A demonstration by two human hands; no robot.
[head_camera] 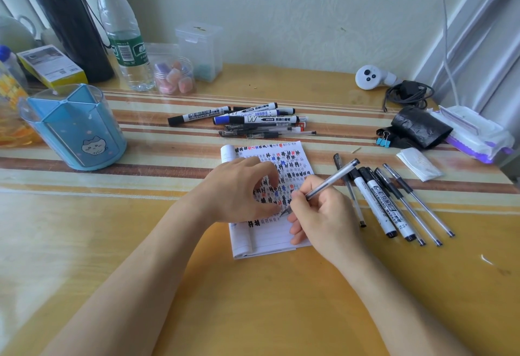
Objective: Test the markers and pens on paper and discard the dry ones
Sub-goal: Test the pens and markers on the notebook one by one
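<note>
From my remote station I note the right hand (320, 215) pinching a clear-barrelled pen (332, 180) in a writing grip, thumb and forefinger closed round the lower barrel. The tip is down on the notepad (270, 236) at the edge of the last row of marks. The left hand (239, 189) grips nothing. Its fingers are arched, with thumb and fingertips pressed on the page, in my judgement to keep the small pad from sliding under the stroke. The pad lies on the table (253, 299) directly before the person. Its upper part is filled with black, blue and red hash marks and its lower lines are bare, so room for testing remains. A loose heap of markers and pens (247, 120) lies beyond the pad. A second set (394, 203), two whiteboard markers and several pens, lies roughly parallel just beside the writing hand. I take one to be untested stock and the other sorted items, but cannot tell which is which. A blue pen holder (76, 130) stands well apart at the left. Whether this pen leaves ink is hidden by the hand. I judge the test stroke to be the step in hand, with sorting to follow.
</note>
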